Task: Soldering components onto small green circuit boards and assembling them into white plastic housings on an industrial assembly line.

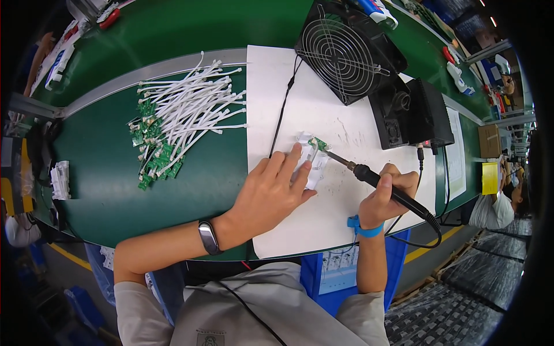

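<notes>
A small white plastic holder (314, 176) lies on a white sheet (277, 233), with a little green circuit board (321, 144) at its far end. My left hand (266, 187) holds the holder down, its fingertips pressed along the holder's left side near the board. In my right hand (388, 196) is a soldering iron (368, 173), gripped by its black handle. Its tip reaches the board's right edge; whether they touch is too small to tell. Left of the sheet lies a heap of green circuit boards (151, 141) with white cables (199, 101) fanning out from them.
At the far side stands a black fan with a wire grille (340, 57). Beside it is a black soldering station (430, 112), whose cord (421, 167) hangs near my right hand. Another white plastic part (60, 180) sits at the bench's left end. A person (496, 212) is at far right.
</notes>
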Demonstrator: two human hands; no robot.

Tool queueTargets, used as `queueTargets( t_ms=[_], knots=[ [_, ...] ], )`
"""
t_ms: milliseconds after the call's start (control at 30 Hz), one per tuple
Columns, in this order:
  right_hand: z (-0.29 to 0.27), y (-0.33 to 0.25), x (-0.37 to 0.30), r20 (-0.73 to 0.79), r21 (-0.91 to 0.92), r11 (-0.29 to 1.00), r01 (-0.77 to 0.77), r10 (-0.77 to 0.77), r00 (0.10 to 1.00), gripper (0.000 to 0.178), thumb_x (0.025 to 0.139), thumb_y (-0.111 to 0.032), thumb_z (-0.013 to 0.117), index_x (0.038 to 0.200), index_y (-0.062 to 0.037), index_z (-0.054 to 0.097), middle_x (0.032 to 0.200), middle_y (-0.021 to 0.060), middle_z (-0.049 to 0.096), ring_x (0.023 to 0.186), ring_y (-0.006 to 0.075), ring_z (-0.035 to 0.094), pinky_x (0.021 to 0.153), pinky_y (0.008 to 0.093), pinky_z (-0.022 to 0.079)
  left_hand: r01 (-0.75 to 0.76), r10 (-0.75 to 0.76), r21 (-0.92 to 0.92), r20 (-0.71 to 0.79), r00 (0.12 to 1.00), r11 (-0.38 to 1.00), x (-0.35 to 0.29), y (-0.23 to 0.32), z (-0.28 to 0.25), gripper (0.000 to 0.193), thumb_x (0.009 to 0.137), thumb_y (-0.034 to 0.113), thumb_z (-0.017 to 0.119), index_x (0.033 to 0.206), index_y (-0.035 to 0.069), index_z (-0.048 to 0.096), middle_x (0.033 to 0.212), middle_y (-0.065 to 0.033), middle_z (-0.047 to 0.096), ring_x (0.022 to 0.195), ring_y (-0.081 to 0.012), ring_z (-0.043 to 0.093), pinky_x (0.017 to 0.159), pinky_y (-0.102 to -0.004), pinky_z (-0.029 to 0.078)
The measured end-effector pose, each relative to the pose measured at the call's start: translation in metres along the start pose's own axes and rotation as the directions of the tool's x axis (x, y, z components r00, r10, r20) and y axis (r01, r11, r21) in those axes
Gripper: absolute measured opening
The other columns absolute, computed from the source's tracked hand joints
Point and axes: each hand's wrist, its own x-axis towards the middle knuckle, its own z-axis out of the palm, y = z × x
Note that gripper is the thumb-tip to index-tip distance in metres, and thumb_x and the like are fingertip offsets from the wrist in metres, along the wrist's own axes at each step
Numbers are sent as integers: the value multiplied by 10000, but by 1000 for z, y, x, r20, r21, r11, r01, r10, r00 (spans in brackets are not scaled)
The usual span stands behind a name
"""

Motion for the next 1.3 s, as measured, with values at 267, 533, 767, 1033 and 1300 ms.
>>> queueTargets(
  t_ms=[267, 533, 767, 1033, 1300],
  knots=[
    [-7, 4, 1, -5, -13, 1000, 24, -24, 1000, 308, 983, -202, 650, 841, -60, 417, 550, 18, 403, 506, 58, 297, 499, 250, 217, -5, 5, 8, 5, 1000, 1000, 4, 2, 0, 517, 776, 302, 854, 1162, -6, 700, 1301, -209, 623, 956, -285, 596, 783, -359, 556],
    [-21, 3, 13, -144, -62, 994, 91, -99, 985, 308, 970, -186, 636, 821, -64, 396, 566, 24, 355, 512, 73, 301, 515, 250, 216, -24, 24, 6, 19, 1000, 1000, 6, 2, -3, 499, 794, 304, 842, 1156, -10, 705, 1300, -216, 625, 947, -280, 595, 772, -355, 552],
    [-41, 5, 70, -323, -445, 895, -11, -149, 935, 219, 1003, -111, 667, 868, -14, 525, 781, 57, 532, 710, 137, 509, 663, 297, 439, -40, 39, 36, 24, 999, 999, 2, -1, -4, 492, 816, 320, 827, 1144, -26, 709, 1287, -237, 628, 945, -284, 597, 770, -355, 546],
    [-20, 72, 102, -92, -308, 921, -240, 222, 971, 199, 1012, -150, 690, 932, 4, 593, 698, 21, 556, 655, 78, 505, 595, 237, 396, -71, 71, 27, 2, 997, 997, 3, -2, -2, 484, 853, 332, 798, 1147, -41, 706, 1287, -245, 622, 966, -292, 591, 782, -348, 555],
    [-19, 55, 100, 0, -206, 905, -372, 381, 925, 235, 976, -155, 735, 1115, 11, 642, 681, -16, 549, 550, 48, 467, 474, 231, 317, -22, 14, -126, -65, 998, 992, 0, -8, -5, 469, 864, 294, 751, 1135, -79, 665, 1281, -243, 597, 1130, -326, 519, 917, -362, 526]
  ],
)
